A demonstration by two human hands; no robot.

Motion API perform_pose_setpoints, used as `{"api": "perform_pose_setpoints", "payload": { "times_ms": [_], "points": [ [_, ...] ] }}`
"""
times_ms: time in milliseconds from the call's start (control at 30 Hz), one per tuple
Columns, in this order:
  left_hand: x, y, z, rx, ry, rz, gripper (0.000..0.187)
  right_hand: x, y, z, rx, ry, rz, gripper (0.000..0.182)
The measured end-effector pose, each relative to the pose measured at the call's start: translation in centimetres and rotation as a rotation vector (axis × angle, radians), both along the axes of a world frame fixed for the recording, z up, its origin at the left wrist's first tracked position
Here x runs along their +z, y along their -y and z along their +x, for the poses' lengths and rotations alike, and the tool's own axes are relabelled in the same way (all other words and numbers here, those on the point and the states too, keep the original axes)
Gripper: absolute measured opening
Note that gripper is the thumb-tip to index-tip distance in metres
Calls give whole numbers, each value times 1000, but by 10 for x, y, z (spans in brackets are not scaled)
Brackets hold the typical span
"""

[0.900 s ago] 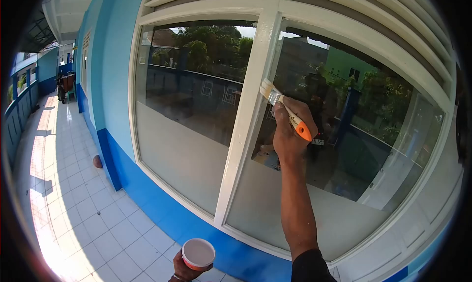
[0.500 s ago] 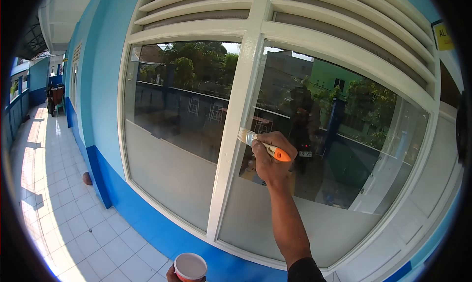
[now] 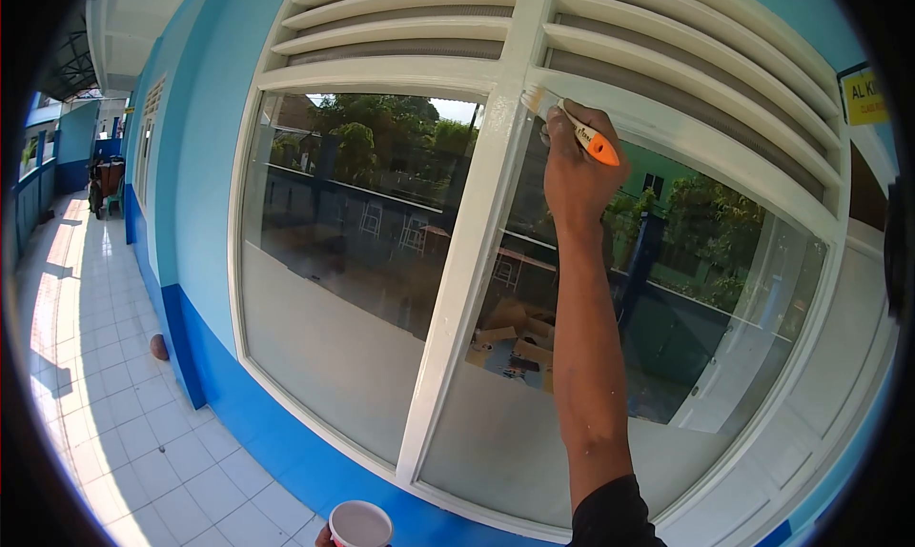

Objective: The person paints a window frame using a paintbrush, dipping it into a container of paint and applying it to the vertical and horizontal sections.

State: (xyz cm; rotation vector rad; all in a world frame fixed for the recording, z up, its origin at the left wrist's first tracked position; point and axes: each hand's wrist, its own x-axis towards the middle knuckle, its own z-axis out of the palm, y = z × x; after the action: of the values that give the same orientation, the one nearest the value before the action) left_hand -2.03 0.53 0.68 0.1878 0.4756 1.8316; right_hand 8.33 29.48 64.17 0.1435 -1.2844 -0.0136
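Observation:
My right hand grips a paintbrush with an orange-tipped handle. Its pale bristles rest at the upper end of the white window post, where the post meets the top rail of the right pane. At the bottom of the view my left hand holds a paint cup with a white rim; most of that hand is hidden or out of frame. Glass panes stand on both sides of the post.
White louvres run above the panes. The wall is light blue above and darker blue below. A tiled walkway stretches away at left, with a round brown object by the wall. A yellow sign hangs at right.
My right hand and the brush have moved up along the post, from about mid-pane height to the top rail. The cup in my left hand sits slightly lower and further left in view.

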Motion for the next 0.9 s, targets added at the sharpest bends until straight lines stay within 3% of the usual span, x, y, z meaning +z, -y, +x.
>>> {"api": "perform_pose_setpoints", "payload": {
  "times_ms": [67,167,267,367,467,567,667,800,900],
  "points": [
    [-9,0,0,86,-330,-31,68,0,-9,-4,-68,-31,127,10],
    [4,4,-6,-33,145,38,65,-31,-12,-1,-184,60,108,9],
    [-7,1,-8,14,-88,21,66,-73,-1,11,-243,163,81,10],
    [2,3,-12,-68,241,-8,69,-87,-8,23,11,192,-93,10],
    [-1,1,-12,-24,192,-42,72,-52,-6,19,76,-14,-70,9],
    [-24,-4,-13,16,14,-33,71,-21,-6,17,94,-42,-21,10],
    [-14,-4,0,161,-379,-173,75,-6,-15,12,22,-28,43,11],
    [-18,2,-7,38,47,-47,71,-10,-21,6,-20,-3,68,12],
    [-18,2,1,155,-272,-67,72,-25,-23,12,-59,24,82,10]
  ]
}}
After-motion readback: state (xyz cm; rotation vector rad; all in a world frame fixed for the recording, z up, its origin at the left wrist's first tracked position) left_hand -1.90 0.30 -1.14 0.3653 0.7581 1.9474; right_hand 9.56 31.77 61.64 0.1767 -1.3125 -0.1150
